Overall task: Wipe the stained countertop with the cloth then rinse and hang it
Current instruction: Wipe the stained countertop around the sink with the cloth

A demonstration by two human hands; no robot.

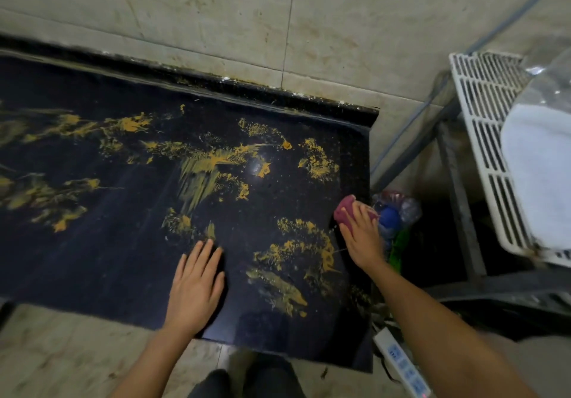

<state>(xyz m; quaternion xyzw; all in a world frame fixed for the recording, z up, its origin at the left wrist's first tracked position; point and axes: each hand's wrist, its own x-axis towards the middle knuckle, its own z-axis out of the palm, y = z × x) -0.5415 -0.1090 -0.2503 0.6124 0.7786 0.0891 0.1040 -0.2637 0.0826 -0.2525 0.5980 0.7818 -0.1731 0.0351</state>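
a: anything readable close in?
b: the white power strip (pixel 401 363) on the floor at near right has blue switches with marks beside them, too small to read.
a: and the hands?
b: the left hand (pixel 194 289) lies flat on the dark table (pixel 108 258) by its near edge, fingers straight and slightly spread, holding nothing.
a: where's the cloth?
b: the pink cloth (pixel 346 209) sits bunched at the table's right edge, farther off than the left hand. the right hand (pixel 363 237) presses on it from the near side, fingers stretched over its top and a little apart. the cloth sticks out past the fingertips on the far left.
a: the mess?
b: yellow stains (pixel 210 165) are smeared across the table, left of the cloth and out to the far left. one patch lies just left of the right wrist.
a: farther back?
b: crumpled plastic bottles (pixel 392 215) lie just right of the cloth, below the table's edge. a white slatted rack (pixel 482 138) at far right carries a white towel (pixel 540 181). a tiled wall (pixel 216 11) stands behind.
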